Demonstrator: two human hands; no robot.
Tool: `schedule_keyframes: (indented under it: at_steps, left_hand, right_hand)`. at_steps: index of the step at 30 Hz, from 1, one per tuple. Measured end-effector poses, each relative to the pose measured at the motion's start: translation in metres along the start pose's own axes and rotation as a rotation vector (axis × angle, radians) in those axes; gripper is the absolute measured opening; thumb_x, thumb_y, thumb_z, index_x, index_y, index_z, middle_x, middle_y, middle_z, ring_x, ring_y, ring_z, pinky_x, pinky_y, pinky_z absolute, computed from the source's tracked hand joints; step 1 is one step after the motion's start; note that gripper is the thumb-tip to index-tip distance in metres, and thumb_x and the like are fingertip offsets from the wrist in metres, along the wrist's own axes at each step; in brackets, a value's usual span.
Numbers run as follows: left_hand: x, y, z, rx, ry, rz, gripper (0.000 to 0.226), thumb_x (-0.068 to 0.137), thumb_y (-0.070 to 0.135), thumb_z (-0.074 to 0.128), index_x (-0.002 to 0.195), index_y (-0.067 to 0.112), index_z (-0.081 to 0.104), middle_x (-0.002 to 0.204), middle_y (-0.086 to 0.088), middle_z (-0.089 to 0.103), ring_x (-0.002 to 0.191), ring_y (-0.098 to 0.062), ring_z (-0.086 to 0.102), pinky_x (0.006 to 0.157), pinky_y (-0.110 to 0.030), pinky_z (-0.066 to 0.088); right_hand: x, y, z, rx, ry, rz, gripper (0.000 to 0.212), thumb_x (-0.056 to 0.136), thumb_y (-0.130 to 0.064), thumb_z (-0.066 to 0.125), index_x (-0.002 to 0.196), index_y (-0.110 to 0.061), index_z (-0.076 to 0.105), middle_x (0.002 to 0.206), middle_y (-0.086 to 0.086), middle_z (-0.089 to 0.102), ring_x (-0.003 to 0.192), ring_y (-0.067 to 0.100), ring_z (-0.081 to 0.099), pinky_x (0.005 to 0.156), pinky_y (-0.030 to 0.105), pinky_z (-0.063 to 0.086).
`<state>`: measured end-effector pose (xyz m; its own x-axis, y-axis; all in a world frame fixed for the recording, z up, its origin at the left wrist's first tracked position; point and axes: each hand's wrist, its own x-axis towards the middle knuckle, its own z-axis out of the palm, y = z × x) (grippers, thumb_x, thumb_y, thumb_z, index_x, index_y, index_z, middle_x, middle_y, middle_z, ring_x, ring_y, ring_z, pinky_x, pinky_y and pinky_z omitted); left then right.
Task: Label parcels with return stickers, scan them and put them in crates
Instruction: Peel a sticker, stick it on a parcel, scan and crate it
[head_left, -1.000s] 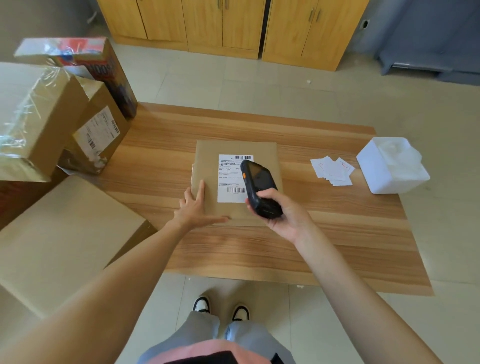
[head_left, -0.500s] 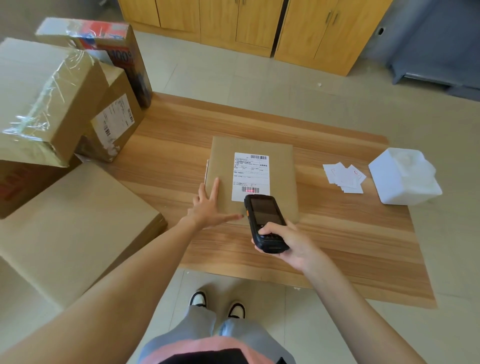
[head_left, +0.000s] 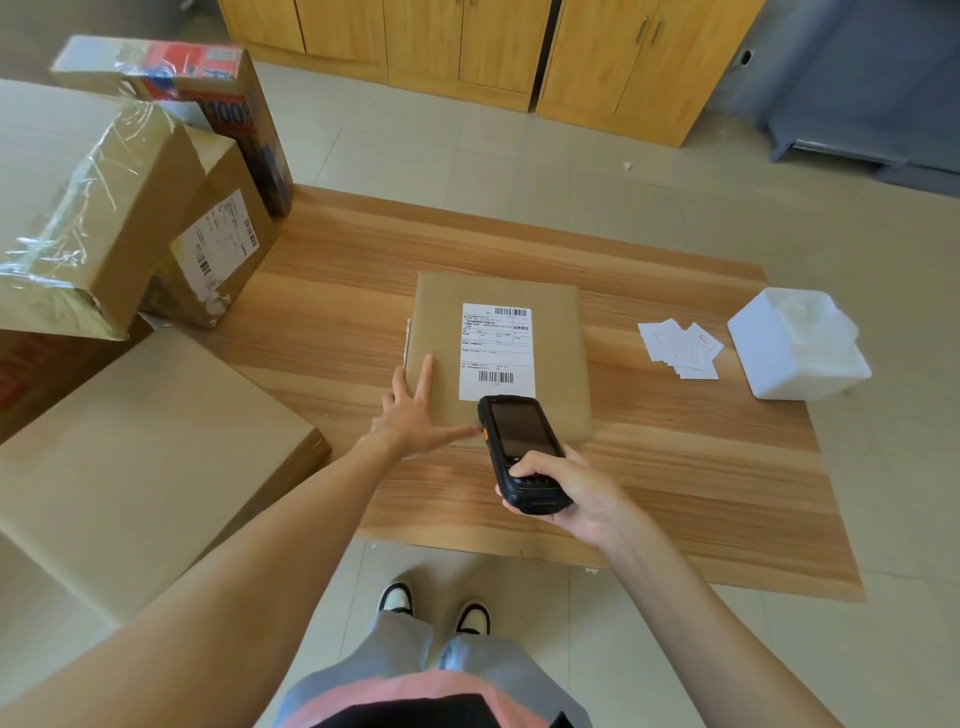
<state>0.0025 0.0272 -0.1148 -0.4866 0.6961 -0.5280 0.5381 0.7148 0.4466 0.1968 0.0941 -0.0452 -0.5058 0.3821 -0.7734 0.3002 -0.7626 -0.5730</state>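
A flat brown parcel lies in the middle of the low wooden table. A white shipping label with two barcodes is stuck on its top. My left hand rests flat on the parcel's near left corner with the fingers spread. My right hand grips a black handheld scanner at the parcel's near edge, its front end just below the label. The scanner's screen is dark. A small heap of white return stickers lies on the table to the right of the parcel.
A white foam box stands at the table's right edge. Several cardboard boxes are stacked at the left, with a large flat carton in front of them. Wooden cabinets line the far wall. My feet stand at the table's near edge.
My right hand has drawn the scanner back from over the label to the parcel's near edge. The red scan line seen half a second ago is gone. My left hand stays on the parcel.
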Motion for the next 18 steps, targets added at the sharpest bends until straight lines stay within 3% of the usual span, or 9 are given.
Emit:
schedule_keyframes:
  at_steps: [9, 13, 18]
  left_hand:
    - [-0.001, 0.000, 0.000, -0.001, -0.004, -0.002, 0.126, 0.067, 0.074, 0.064, 0.145, 0.037, -0.028, 0.158, -0.014, -0.020, 0.144, -0.041, 0.008, 0.114, -0.055, 0.024]
    - [0.000, -0.001, 0.001, -0.026, 0.013, -0.004, 0.127, 0.066, 0.073, 0.067, 0.146, 0.037, -0.025, 0.158, -0.013, -0.017, 0.143, -0.039, 0.010, 0.113, -0.054, 0.024]
    - [0.002, -0.002, 0.002, -0.025, 0.020, -0.012, 0.127, 0.065, 0.073, 0.067, 0.146, 0.039, -0.024, 0.158, -0.011, -0.017, 0.144, -0.039, 0.010, 0.113, -0.054, 0.024]
  right_hand:
    - [0.007, -0.005, -0.009, 0.067, 0.029, -0.139, 0.061, 0.074, 0.012, 0.066, 0.128, -0.010, 0.049, 0.115, 0.022, 0.063, 0.091, 0.036, 0.064, 0.060, 0.037, 0.059]
    - [0.012, -0.029, -0.036, 0.054, 0.162, -0.236, 0.065, 0.075, 0.011, 0.068, 0.130, -0.014, 0.045, 0.114, 0.013, 0.062, 0.098, 0.033, 0.063, 0.072, 0.039, 0.059]
    - [0.022, -0.042, -0.090, -0.027, 0.405, -0.299, 0.072, 0.076, 0.007, 0.071, 0.135, -0.014, 0.035, 0.116, 0.007, 0.056, 0.091, 0.023, 0.060, 0.065, 0.033, 0.052]
